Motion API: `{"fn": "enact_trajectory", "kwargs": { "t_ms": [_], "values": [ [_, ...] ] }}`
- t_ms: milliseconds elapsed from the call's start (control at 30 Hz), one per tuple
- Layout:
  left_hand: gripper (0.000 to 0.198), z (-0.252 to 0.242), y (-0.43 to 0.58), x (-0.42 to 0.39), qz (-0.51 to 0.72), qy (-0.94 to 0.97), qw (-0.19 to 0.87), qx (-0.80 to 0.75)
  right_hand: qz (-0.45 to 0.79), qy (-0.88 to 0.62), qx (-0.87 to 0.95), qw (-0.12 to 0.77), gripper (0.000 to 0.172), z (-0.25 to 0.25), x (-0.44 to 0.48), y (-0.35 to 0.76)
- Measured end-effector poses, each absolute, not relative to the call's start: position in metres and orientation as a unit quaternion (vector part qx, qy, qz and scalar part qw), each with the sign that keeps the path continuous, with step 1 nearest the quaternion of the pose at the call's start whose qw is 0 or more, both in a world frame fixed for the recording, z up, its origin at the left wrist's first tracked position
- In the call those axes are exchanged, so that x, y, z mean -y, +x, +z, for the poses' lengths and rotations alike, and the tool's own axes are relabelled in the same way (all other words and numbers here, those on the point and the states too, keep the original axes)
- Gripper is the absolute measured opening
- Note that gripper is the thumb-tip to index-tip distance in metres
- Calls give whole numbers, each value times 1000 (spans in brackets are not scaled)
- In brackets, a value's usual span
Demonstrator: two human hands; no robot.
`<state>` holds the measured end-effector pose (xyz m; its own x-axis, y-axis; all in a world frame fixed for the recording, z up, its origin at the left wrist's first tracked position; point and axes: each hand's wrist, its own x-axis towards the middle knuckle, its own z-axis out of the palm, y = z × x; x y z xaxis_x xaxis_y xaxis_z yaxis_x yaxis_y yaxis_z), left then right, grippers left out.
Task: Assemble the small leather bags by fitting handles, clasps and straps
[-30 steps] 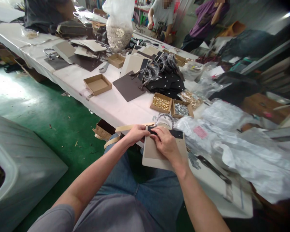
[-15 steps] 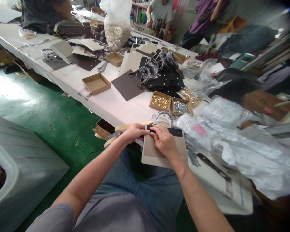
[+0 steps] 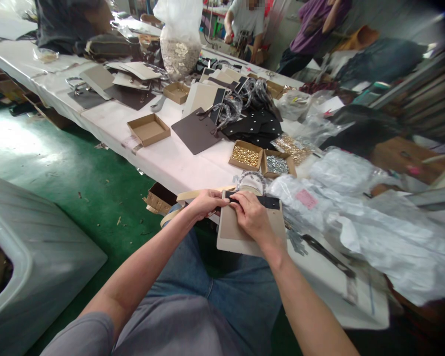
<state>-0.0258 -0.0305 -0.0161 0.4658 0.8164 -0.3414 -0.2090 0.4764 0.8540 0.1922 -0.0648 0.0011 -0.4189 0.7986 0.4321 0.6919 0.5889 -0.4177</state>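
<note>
A flat beige panel (image 3: 233, 230) with a black strip (image 3: 269, 201) along its far edge lies in front of me at the table's near edge. My left hand (image 3: 206, 203) is closed on the panel's left far corner, thumb on the black strip. My right hand (image 3: 249, 211) rests over the panel, its fingers bent and pinched at the strip close to the left thumb. Whatever small part lies under those fingertips is hidden. A looped handle in clear wrap (image 3: 252, 179) arches beyond the far edge. Tan straps (image 3: 187, 196) stick out beside my left hand.
Cardboard trays hold gold metal pieces (image 3: 245, 155) and silver ones (image 3: 277, 164). Another cardboard tray (image 3: 149, 129) and dark panels (image 3: 196, 131) lie farther off. Plastic bags (image 3: 330, 198) and a black strap (image 3: 328, 254) are at right. A large grey bin (image 3: 52, 267) stands left. Co-workers are behind.
Both hands keep nearly the same hold on the panel. The view has shifted very slightly; little else differs.
</note>
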Motion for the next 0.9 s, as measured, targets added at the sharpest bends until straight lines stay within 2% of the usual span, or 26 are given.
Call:
{"fn": "enact_trajectory", "kwargs": {
  "t_ms": [200, 667, 900],
  "values": [
    [31, -16, -26, 31, 326, 402, 751, -410, 90, -445, 837, 305, 23, 2, 64, 192],
    [44, -29, -29, 31, 326, 445, 733, -398, 91, -441, 840, 302, 25, 5, 64, 191],
    [37, -17, -28, 33, 333, 414, 743, -406, 121, -447, 825, 324, 27, 11, 67, 192]
  ]
}}
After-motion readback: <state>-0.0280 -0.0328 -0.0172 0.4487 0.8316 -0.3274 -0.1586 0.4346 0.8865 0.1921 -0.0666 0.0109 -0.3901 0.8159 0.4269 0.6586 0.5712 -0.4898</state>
